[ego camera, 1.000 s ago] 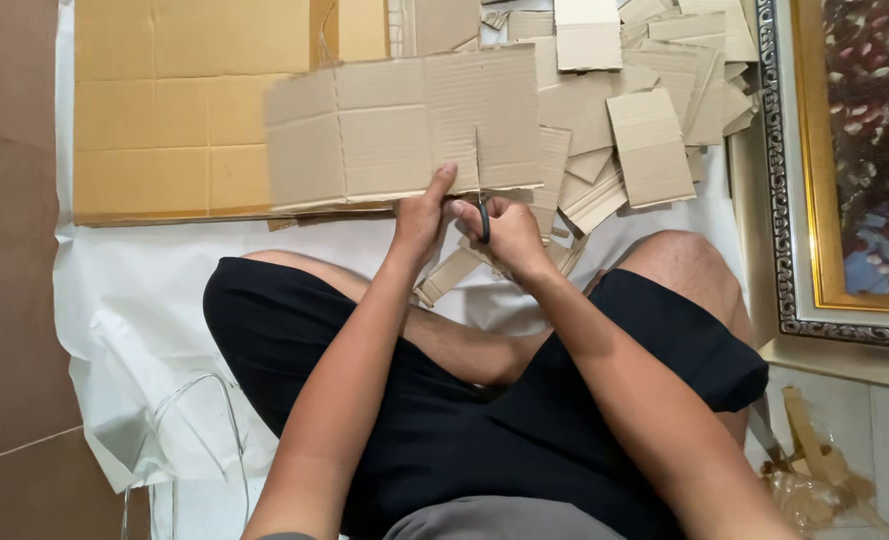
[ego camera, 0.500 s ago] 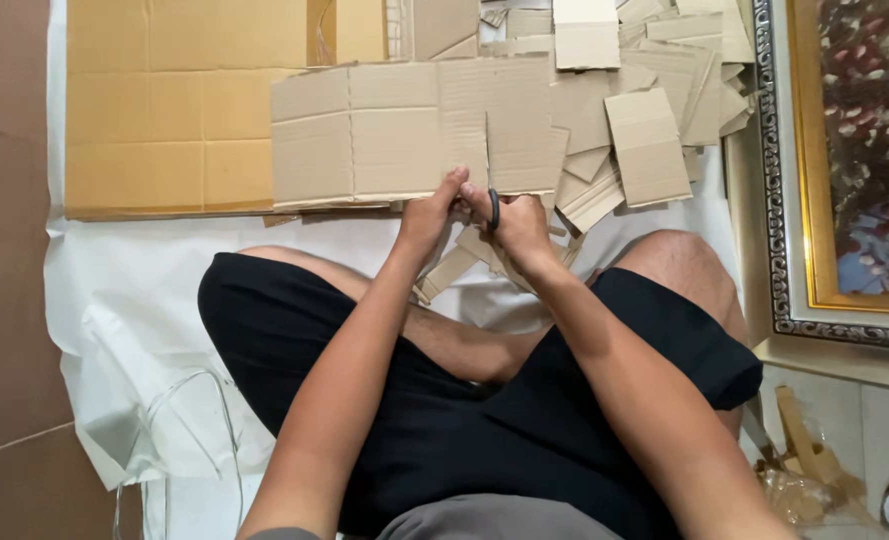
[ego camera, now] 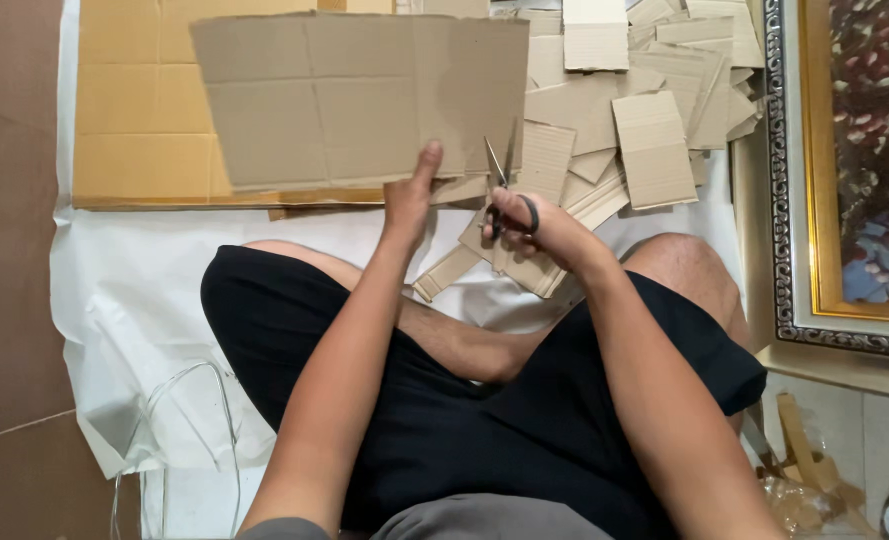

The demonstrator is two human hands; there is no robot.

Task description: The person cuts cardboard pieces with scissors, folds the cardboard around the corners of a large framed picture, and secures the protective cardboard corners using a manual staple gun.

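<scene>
Left hand point(ego camera: 409, 200): pinched on the cardboard sheet's point(ego camera: 354, 95) lower edge, so it is held taut above the lap.
Right hand point(ego camera: 534, 225): closed through scissors point(ego camera: 504, 185), blades parted at that edge.
Offcuts point(ego camera: 644, 110): heaped aside on the floor.

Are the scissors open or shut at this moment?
Open. The scissors in the right hand show two blades spread in a narrow V, with the edge of the cardboard sheet, gripped by the left hand, between them.
</scene>
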